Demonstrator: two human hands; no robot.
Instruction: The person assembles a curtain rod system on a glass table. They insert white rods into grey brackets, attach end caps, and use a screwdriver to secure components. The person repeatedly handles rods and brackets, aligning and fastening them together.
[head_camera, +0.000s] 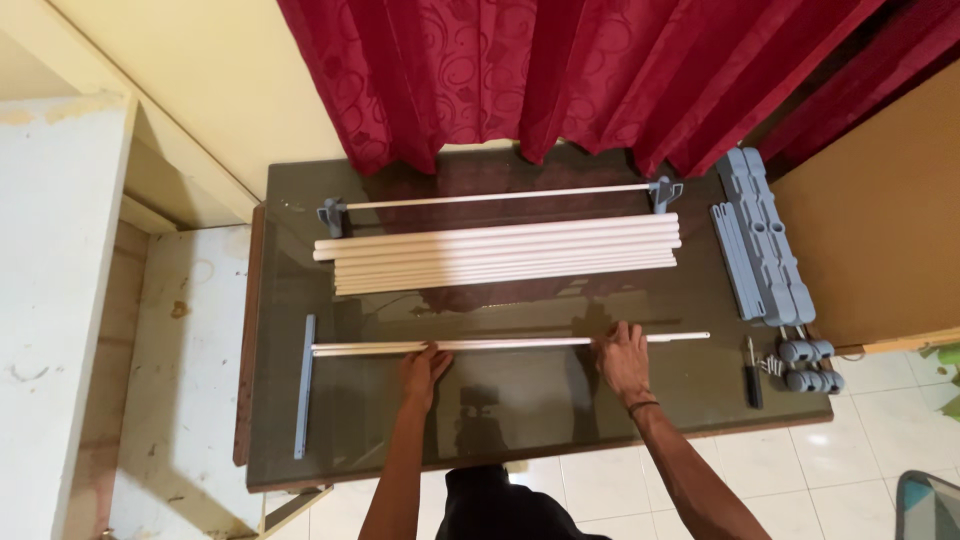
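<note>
Both hands rest on a long white rod (510, 343) lying across the lower middle of the bench (540, 420). Left hand (425, 368) and right hand (624, 358) press it flat, fingers curled loosely over it, spread apart to steady its length. Its left end meets a grey bar (304, 385). Spare rods (500, 255) are stacked above, near the red curtain (560, 70).
</note>
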